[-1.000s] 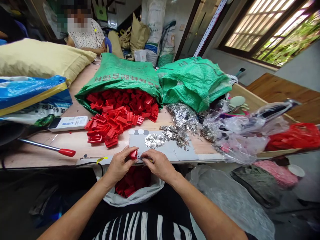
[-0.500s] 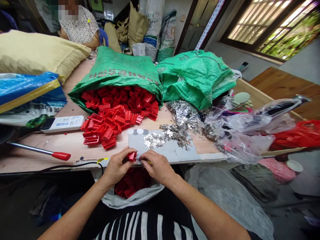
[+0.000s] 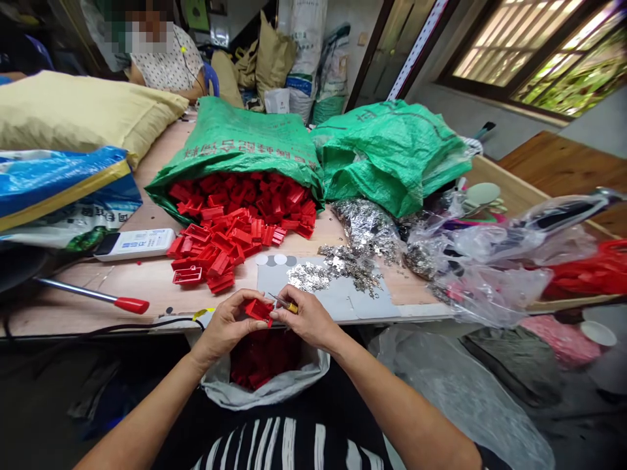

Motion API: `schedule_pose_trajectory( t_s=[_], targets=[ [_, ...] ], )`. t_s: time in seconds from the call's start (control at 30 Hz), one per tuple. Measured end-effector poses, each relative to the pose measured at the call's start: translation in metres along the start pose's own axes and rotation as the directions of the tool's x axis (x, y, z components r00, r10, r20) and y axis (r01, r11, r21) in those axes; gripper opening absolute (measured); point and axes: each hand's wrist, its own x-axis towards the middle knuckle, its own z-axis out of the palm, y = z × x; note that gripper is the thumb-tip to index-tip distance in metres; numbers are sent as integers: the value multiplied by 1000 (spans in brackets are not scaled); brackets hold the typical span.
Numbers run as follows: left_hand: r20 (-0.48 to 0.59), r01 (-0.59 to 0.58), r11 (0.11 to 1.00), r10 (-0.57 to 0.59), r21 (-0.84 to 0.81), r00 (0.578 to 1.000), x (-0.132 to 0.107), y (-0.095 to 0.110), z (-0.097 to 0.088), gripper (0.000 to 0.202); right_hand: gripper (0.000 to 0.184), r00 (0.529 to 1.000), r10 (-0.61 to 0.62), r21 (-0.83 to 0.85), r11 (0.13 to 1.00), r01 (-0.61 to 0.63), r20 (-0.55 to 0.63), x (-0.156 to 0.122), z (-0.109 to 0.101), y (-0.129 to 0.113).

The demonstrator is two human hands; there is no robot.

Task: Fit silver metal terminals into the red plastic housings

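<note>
Between the thumb and fingers of my left hand (image 3: pixel 226 326) is a small red plastic housing (image 3: pixel 258 311), its hollow side partly showing. My right hand (image 3: pixel 307 320) is closed round a small screwdriver (image 3: pixel 289 304) with a yellow handle; its thin metal shaft points up and left, apart from the housing. The right fingertips meet the housing's right end. Both hands are over a white sack (image 3: pixel 267 397) of red parts in my lap. Just beyond them, small flat metal pieces (image 3: pixel 308 277) lie heaped on a grey sheet (image 3: pixel 274 282).
Red housings (image 3: pixel 223 245) spill from a green woven sack (image 3: pixel 249 134). Another green sack (image 3: pixel 392 150) and clear plastic bags (image 3: pixel 490 261) stand to the right. A red-tipped metal lever (image 3: pixel 131 305) juts in at left, near a white box (image 3: pixel 140 243). A person (image 3: pixel 169 65) sits across the table.
The screwdriver's shaft has come away from the red housing and swung upward. The housing has turned in my left hand, showing more of itself. The view has shifted slightly left.
</note>
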Motion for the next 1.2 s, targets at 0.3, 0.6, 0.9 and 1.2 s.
schedule_pose_trajectory(
  t_s=[0.3, 0.6, 0.9, 1.2],
  targets=[
    [-60, -7, 989, -2, -149, 998, 4, -2, -2, 34, 14, 999, 39, 206, 978, -45, 34, 16, 10, 1],
    [66, -99, 962, 85, 256, 994, 4, -4, 1, 31, 18, 999, 18, 55, 998, -20, 33, 0, -8, 0],
    [99, -300, 773, 297, 559, 950, 6, -9, 5, 44, 29, 996, -81, -268, 959, 90, 45, -30, -13, 0],
    [58, -277, 707, 317, 651, 947, 6, -9, 17, 54, 28, 984, -179, -355, 920, 165, -7, -26, 1, 5]
  ],
)
